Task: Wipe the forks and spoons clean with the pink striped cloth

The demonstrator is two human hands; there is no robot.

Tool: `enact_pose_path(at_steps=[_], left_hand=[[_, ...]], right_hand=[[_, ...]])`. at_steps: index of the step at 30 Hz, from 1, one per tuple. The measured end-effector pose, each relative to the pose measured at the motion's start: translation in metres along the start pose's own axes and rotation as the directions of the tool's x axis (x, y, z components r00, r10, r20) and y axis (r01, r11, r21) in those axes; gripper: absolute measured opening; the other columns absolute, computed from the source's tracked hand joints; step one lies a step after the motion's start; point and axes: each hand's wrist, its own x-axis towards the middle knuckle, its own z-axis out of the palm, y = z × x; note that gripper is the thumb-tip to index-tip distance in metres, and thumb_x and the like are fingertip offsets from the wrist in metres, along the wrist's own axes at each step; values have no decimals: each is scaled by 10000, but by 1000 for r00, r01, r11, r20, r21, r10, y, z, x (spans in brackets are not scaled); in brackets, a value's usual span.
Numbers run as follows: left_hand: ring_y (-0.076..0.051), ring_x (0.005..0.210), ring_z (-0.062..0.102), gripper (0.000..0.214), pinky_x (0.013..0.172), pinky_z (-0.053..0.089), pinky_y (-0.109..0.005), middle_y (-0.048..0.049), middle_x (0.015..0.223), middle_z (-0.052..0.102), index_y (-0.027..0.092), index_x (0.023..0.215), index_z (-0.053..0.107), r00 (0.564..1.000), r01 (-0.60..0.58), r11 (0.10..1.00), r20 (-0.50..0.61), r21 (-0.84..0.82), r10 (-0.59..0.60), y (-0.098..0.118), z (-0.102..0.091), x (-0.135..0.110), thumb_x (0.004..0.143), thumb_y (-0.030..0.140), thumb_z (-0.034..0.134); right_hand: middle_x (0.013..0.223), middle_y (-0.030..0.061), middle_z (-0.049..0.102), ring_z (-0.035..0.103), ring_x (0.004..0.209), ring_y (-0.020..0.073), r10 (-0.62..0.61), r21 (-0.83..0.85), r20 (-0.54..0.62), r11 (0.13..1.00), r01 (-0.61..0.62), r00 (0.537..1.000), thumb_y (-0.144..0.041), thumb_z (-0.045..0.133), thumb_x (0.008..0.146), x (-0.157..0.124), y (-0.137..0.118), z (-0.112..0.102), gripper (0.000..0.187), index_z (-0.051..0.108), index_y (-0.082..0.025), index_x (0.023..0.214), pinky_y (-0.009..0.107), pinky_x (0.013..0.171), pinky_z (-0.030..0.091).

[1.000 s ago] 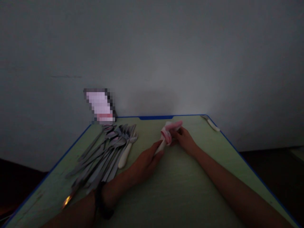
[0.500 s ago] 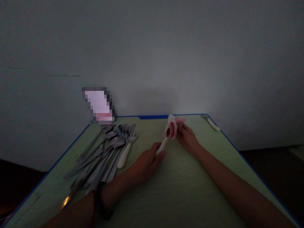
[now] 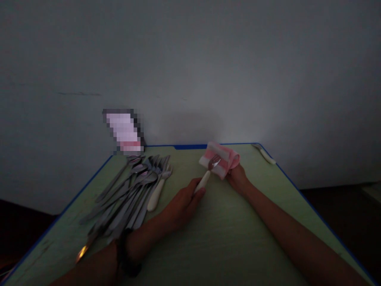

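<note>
My left hand (image 3: pixel 186 202) grips a fork (image 3: pixel 204 182) by its white handle, with the metal tines pointing away from me. Behind those tines spreads a pink and white cloth (image 3: pixel 218 153). My right hand (image 3: pixel 237 178) is closed on the cloth from below and to the right; the fabric hides most of its fingers. Left of my hands lies a pile of metal cutlery (image 3: pixel 133 190), spoons and forks among it. A second white-handled fork (image 3: pixel 156 194) rests at the pile's right side.
Another white-handled piece of cutlery (image 3: pixel 266 155) lies at the table's far right corner. A blurred-out phone-like device (image 3: pixel 125 131) leans on the wall (image 3: pixel 190 71) at the back left. The green table (image 3: pixel 238 238) has a blue edge.
The cloth, which was folded around the fork's head, is now spread open behind it, baring the tines. My right hand has shifted slightly and sits partly under the cloth.
</note>
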Motion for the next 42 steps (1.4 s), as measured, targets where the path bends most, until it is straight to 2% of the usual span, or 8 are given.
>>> enact_pose_path(at_steps=[3,6,14,19,24,28,34,42], left_hand=[[-200,908,577,392,805,428,-297,-69,1037,618,189,1209,445,1000,15,999,3,-32,-15,2,-2,0,907,397,305],[-194,912,568,401,794,430,-284,-67,1058,605,193,1228,438,1000,8,997,4,-75,-8,5,-4,0,908,389,299],[-162,716,554,434,631,433,-253,-32,822,597,177,1219,433,991,75,993,-101,-92,-84,-1,-3,3,894,430,296],[-200,856,578,416,769,436,-304,-74,961,611,184,1223,417,997,26,1000,-77,11,-25,-1,1,2,905,414,279],[-232,917,562,403,833,414,-364,-103,995,608,176,1152,469,1000,-23,970,17,240,19,-5,8,0,915,422,254],[-204,835,558,365,771,427,-329,-73,917,607,184,1056,494,998,-65,957,32,281,58,-6,9,1,926,404,234],[-196,776,534,365,719,420,-316,-66,833,582,167,930,526,990,-121,913,109,389,85,-6,7,1,920,408,252],[-186,768,535,359,712,412,-300,-52,831,583,173,930,521,993,-101,946,94,308,75,-6,5,2,924,402,244]], right_hand=[[879,48,662,599,843,210,7,112,27,994,-10,1000,-624,414,756,1,0,0,511,607,-224,1008,333,720,451],[835,20,643,580,783,174,19,37,43,999,-20,999,-499,548,733,-2,-3,0,367,622,-207,942,296,711,442],[701,-3,604,529,652,144,60,143,-147,989,-39,987,-363,579,705,6,-2,-6,192,609,-199,802,264,613,434],[882,23,655,575,846,192,74,182,83,979,-88,994,-315,564,696,1,-13,3,293,615,-217,967,307,737,454],[1001,21,640,579,881,173,136,253,309,942,-219,941,-278,584,700,-7,-21,1,298,615,-236,993,326,824,437],[717,0,622,552,669,122,207,153,279,954,-256,938,-283,660,667,-9,-14,-5,119,633,-186,732,263,690,455],[778,-4,638,561,681,107,266,44,233,958,-283,936,-226,726,616,-11,-14,2,225,648,-180,823,226,638,449],[735,-10,629,562,684,107,241,159,204,948,-275,949,-191,707,624,-7,-12,-1,190,643,-171,802,245,706,435]])
